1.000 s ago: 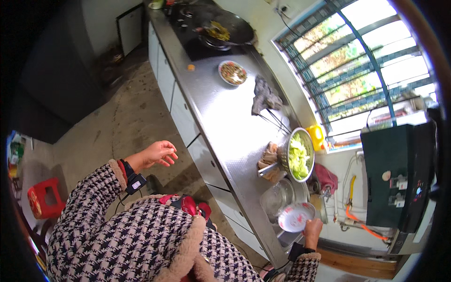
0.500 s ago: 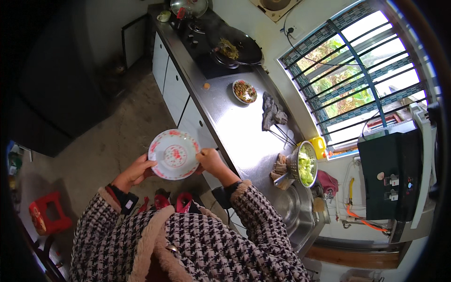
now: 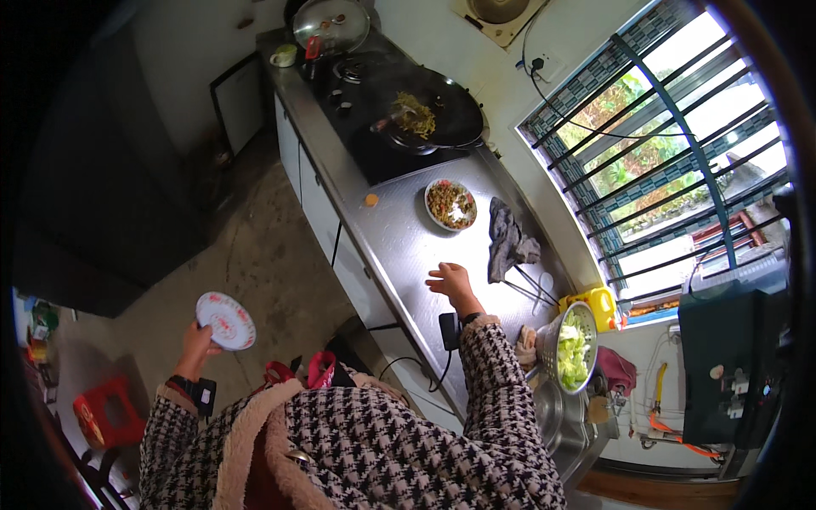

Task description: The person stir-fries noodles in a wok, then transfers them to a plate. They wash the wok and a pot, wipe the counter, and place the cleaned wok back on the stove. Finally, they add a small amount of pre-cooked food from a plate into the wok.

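Observation:
My left hand [image 3: 197, 347] grips the rim of a white plate [image 3: 228, 320] with a red floral pattern, out over the floor and tilted. Over the steel counter [image 3: 387, 225] is my right hand [image 3: 453, 284], open, with nothing in it and its fingers reaching left. Just beyond it stands a bowl of chopped, mixed food [image 3: 450, 205]. A dark crumpled cloth [image 3: 505, 242] lies to the right of that hand, with chopsticks [image 3: 534, 289] close by.
A black wok [image 3: 442, 106] with shredded food sits on the stove, a glass lid [image 3: 331, 25] behind. A metal colander [image 3: 554, 344] of green leaves stands by the sink [image 3: 552, 412], near a yellow jug [image 3: 597, 308]. A red stool [image 3: 106, 414] is at lower left.
My right hand has let go of the plate and moved right, over the counter. My left hand has carried the plate left and lower. The view has shifted a little.

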Action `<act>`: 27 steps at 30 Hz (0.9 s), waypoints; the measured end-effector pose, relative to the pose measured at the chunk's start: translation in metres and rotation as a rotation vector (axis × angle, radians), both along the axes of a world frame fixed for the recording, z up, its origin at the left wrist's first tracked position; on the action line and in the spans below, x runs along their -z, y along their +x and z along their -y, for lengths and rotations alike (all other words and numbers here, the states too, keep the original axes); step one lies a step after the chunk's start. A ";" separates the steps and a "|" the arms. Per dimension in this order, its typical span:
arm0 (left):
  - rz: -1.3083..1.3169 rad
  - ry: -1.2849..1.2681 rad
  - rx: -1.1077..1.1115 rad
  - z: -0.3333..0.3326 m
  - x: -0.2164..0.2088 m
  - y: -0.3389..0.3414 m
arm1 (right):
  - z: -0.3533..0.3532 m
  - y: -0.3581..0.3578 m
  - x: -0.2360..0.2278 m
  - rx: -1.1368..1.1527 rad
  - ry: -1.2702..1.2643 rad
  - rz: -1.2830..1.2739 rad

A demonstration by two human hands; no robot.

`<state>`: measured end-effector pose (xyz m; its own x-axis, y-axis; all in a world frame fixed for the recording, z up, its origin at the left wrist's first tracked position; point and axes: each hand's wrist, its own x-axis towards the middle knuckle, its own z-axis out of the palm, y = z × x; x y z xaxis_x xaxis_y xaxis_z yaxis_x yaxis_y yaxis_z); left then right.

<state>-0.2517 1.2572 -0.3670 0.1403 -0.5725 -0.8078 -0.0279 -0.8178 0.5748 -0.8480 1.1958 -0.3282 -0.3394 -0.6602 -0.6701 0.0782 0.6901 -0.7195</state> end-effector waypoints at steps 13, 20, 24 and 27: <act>-0.246 -0.028 -0.334 0.044 0.062 -0.003 | 0.107 -0.052 0.107 0.349 0.032 -0.007; -0.224 -0.012 -0.307 0.092 0.042 -0.025 | 0.026 -0.062 0.084 0.283 -0.004 -0.117; -0.216 -0.025 -0.274 0.137 0.057 -0.037 | -0.072 -0.092 0.053 0.245 0.146 -0.115; -0.223 -0.024 -0.215 0.167 0.070 -0.042 | -0.126 -0.108 0.028 0.203 0.273 -0.114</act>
